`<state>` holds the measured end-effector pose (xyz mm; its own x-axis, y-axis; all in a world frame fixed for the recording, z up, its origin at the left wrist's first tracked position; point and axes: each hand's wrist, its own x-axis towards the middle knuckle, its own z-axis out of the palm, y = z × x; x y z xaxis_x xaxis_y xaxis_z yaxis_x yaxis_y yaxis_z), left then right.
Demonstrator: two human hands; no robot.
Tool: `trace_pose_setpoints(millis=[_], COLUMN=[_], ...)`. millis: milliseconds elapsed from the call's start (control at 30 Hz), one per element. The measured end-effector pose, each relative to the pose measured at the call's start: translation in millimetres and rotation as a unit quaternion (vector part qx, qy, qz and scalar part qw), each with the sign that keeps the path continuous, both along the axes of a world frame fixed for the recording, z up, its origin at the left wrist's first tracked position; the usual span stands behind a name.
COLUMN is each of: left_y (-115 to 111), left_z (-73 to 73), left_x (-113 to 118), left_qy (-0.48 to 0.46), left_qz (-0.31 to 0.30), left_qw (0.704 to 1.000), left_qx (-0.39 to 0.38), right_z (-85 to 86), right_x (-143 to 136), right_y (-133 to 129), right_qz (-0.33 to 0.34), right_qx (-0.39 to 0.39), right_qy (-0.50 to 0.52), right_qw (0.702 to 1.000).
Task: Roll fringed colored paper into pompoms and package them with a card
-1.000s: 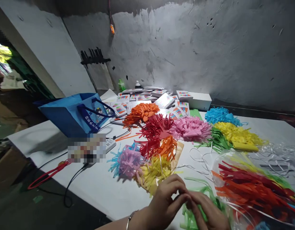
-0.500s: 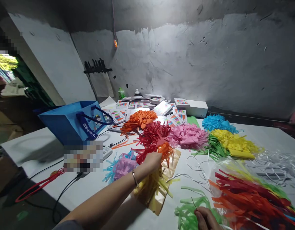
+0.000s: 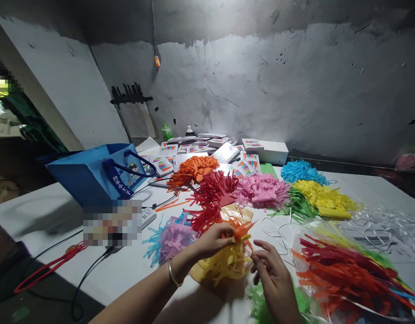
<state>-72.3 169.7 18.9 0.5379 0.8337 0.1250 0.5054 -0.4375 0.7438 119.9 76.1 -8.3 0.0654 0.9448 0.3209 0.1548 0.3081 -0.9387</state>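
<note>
My left hand (image 3: 216,238) is closed on an orange tissue-paper tassel (image 3: 240,228), lifted just above the yellow tassel (image 3: 224,265). Close by on the right, my right hand (image 3: 273,274) has its thumb and index finger pinched together beside the orange strips; the other fingers are loosely bent. A thin needle showed in that pinch half a second ago; now it is hard to make out. Beneath the yellow strips lies a shiny golden-brown sheet (image 3: 239,212). Green tissue strips (image 3: 261,299) lie under my right hand, partly hidden by it.
Red (image 3: 217,189), pink (image 3: 261,190) and purple (image 3: 175,238) tassel bunches lie around. A plastic bag of tassels (image 3: 342,270) is at right, with white string (image 3: 278,231) nearby. A blue bag (image 3: 82,175), cables and a power strip (image 3: 148,218) stand left. Printed packets (image 3: 224,153) are piled behind.
My left hand has drawn the orange tassel toward me from beside the red bunch. My right hand has risen from the green strips to meet it. The view has shifted slightly right.
</note>
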Motion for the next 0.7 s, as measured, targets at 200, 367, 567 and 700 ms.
trace_pose_setpoints(millis=[200,367,567,700], left_y=[2.2,17.2,-50.9,-87.9], left_z=[-10.4,-8.6,20.5,36.5], left_x=[-10.8,-42.0,7.7,39.8], left_qy=[-0.045,-0.049,-0.107,-0.207], left_qz=[0.055,0.223,0.011,-0.107], left_qw=[0.997,0.968,0.99,0.971], left_qx=[0.032,0.105,0.097,-0.05], right_z=[-0.5,-15.6,15.8,34.2], right_x=[0.0,36.7,32.9,29.0], right_y=[16.9,5.9,-14.9,-31.9], right_qz=[-0.078,-0.241,-0.05,-0.041], right_qx=[0.066,0.211,0.203,0.182], right_qy=[-0.113,-0.285,-0.178,-0.072], right_qw=[0.988,0.903,0.961,0.98])
